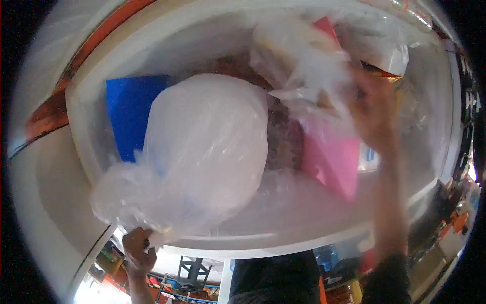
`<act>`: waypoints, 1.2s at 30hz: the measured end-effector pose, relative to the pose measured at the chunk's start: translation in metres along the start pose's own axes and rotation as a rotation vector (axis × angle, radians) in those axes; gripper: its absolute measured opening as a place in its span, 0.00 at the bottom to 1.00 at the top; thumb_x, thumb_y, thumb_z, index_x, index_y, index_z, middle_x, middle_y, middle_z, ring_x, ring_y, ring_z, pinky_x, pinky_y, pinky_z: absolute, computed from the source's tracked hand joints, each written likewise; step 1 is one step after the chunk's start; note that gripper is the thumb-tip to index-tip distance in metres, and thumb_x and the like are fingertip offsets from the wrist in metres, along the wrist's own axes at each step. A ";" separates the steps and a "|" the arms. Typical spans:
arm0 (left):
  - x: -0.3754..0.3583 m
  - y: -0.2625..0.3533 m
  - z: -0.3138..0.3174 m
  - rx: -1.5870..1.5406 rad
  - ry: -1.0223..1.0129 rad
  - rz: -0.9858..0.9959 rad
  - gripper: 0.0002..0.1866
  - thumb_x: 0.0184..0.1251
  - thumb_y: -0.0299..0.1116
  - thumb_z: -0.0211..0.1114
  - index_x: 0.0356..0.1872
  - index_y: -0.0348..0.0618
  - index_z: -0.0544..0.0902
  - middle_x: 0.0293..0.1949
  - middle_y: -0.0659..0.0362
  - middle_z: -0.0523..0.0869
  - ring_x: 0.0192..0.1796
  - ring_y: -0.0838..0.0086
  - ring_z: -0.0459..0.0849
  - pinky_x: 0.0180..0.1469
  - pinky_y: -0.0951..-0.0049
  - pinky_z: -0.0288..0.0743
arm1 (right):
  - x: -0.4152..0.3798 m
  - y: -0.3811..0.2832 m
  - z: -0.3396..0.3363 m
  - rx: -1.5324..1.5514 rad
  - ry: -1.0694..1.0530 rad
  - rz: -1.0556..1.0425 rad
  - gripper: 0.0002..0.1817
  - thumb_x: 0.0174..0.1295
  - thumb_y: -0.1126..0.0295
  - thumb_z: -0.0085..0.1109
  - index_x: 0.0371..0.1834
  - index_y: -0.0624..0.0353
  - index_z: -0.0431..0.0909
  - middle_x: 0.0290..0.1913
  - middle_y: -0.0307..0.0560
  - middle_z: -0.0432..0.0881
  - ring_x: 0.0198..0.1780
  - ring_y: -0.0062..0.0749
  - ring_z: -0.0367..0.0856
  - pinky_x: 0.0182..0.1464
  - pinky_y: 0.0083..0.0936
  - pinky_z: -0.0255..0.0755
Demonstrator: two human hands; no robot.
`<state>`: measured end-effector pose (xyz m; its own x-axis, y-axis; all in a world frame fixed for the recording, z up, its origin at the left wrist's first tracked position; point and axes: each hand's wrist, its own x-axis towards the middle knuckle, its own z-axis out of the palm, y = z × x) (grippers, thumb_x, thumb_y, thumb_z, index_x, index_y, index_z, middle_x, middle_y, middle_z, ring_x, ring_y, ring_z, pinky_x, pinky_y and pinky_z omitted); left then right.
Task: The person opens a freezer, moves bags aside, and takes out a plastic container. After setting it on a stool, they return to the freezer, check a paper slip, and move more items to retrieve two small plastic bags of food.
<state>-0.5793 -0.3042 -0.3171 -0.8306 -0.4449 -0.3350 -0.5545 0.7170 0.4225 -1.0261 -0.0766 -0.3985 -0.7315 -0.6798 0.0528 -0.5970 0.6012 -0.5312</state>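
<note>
My left hand (139,248) is closed on the gathered end of a large, translucent white plastic bag (207,137). The bag is bulging and round, and its contents cannot be made out. At the right, my right hand (372,109) is smeared by motion beside a crumpled clear plastic bag (309,66); whether its fingers hold the bag is unclear. Below that bag, a pink sheet or packet (331,162) leans inside the white container. A blue panel (131,109) stands partly behind the large bag.
The white container (202,248) has a raised rim all round. More clear plastic (385,43) lies at its upper right, and a white packet with blue print (368,157) is beside the pink piece. Beyond the near rim are a dark stand (192,273) and shelves with goods.
</note>
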 end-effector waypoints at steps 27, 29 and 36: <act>0.097 0.082 -0.021 -0.102 0.549 0.172 0.26 0.72 0.42 0.56 0.66 0.39 0.69 0.52 0.49 0.82 0.46 0.66 0.82 0.49 0.70 0.74 | -0.152 0.032 0.203 -0.188 -0.373 0.330 0.20 0.59 0.75 0.54 0.55 0.67 0.68 0.56 0.63 0.72 0.55 0.58 0.74 0.57 0.44 0.70; 0.071 0.074 -0.014 -0.188 0.566 0.134 0.28 0.72 0.45 0.55 0.67 0.39 0.67 0.58 0.48 0.78 0.45 0.68 0.81 0.50 0.71 0.74 | -0.155 0.036 0.224 -0.387 -0.160 0.536 0.18 0.58 0.74 0.55 0.52 0.67 0.69 0.52 0.59 0.75 0.55 0.56 0.74 0.54 0.43 0.72; -0.059 0.038 -0.023 -0.248 0.339 -0.181 0.27 0.71 0.43 0.54 0.67 0.40 0.65 0.61 0.52 0.75 0.52 0.66 0.78 0.53 0.66 0.73 | -0.156 0.036 0.223 -0.424 0.060 0.647 0.27 0.64 0.61 0.48 0.65 0.60 0.63 0.56 0.61 0.75 0.53 0.57 0.76 0.53 0.47 0.71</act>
<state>-0.5525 -0.2635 -0.2618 -0.6667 -0.7311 -0.1447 -0.6534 0.4800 0.5854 -0.8601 -0.0418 -0.6144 -0.9869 -0.1223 -0.1053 -0.1114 0.9884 -0.1033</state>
